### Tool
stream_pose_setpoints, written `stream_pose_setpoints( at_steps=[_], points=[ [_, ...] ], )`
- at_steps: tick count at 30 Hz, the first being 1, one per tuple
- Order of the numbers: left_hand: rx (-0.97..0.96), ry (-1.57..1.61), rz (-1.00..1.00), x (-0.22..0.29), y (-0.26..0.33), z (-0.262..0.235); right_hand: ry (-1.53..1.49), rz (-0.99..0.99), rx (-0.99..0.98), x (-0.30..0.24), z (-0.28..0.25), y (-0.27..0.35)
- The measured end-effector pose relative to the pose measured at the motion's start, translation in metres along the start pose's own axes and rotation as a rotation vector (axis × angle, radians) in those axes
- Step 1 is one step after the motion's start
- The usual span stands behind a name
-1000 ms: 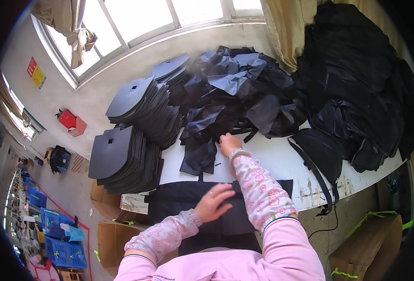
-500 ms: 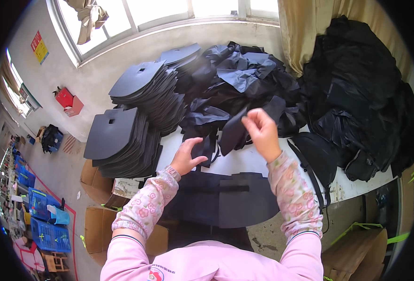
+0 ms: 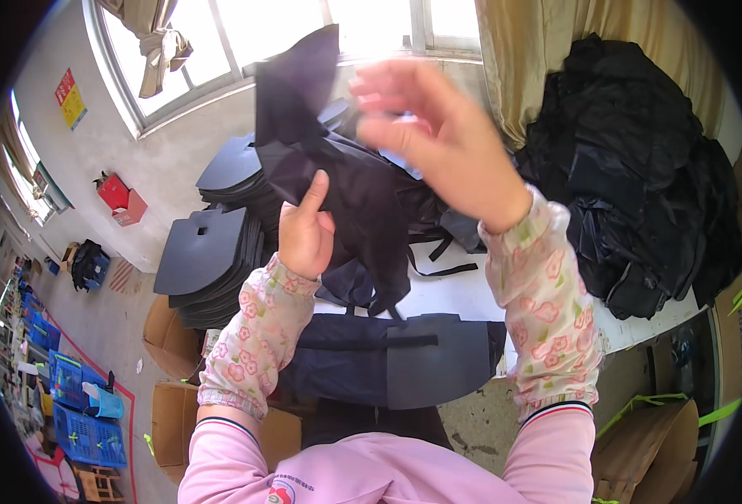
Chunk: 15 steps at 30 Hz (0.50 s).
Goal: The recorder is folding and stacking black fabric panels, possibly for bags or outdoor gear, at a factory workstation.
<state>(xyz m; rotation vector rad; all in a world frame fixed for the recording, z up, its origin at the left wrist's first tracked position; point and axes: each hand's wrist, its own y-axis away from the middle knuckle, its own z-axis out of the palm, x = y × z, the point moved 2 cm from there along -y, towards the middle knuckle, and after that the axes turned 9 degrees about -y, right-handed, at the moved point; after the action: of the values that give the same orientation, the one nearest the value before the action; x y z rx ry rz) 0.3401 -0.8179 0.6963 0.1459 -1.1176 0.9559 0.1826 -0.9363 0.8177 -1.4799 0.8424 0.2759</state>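
Observation:
A limp black fabric piece (image 3: 358, 197) with thin straps dangling at its lower end is raised above the table, and my left hand (image 3: 306, 237) grips its edge, thumb up along the cloth. To its right, my right hand (image 3: 446, 139) is lifted with fingers apart and blurred; I see nothing in it. Below both hands, dark fabric (image 3: 337, 374) lies across the table's front edge. A stiff dark grey panel (image 3: 440, 370) rests on its right part, with a black strip running over both.
Stacks of dark grey panels with small slots (image 3: 199, 256) stand at the table's left. A tall heap of black fabric bags (image 3: 639, 185) fills the right side. Open cardboard boxes (image 3: 173, 428) sit on the floor, left and right. A window (image 3: 278, 34) is behind the table.
The black fabric piece has come up off the pile and hangs in my left hand. Both hands have risen, the right one higher and closer to view.

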Motion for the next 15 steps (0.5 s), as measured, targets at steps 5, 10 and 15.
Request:
stream_pose_setpoints(
  at_steps=[5,10,15],
  points=[
    [-0.006,0.207,-0.062,0.009,0.006,-0.005,0.327,0.019,-0.101,0.075,0.006,0.080],
    [-0.064,-0.054,-0.041,0.007,0.025,-0.010,0.339,0.013,0.133,0.059,0.015,0.083],
    [-0.263,-0.082,-0.182,0.012,0.038,-0.012,0.696,-0.232,0.054,0.031,-0.014,0.044]
  ],
)
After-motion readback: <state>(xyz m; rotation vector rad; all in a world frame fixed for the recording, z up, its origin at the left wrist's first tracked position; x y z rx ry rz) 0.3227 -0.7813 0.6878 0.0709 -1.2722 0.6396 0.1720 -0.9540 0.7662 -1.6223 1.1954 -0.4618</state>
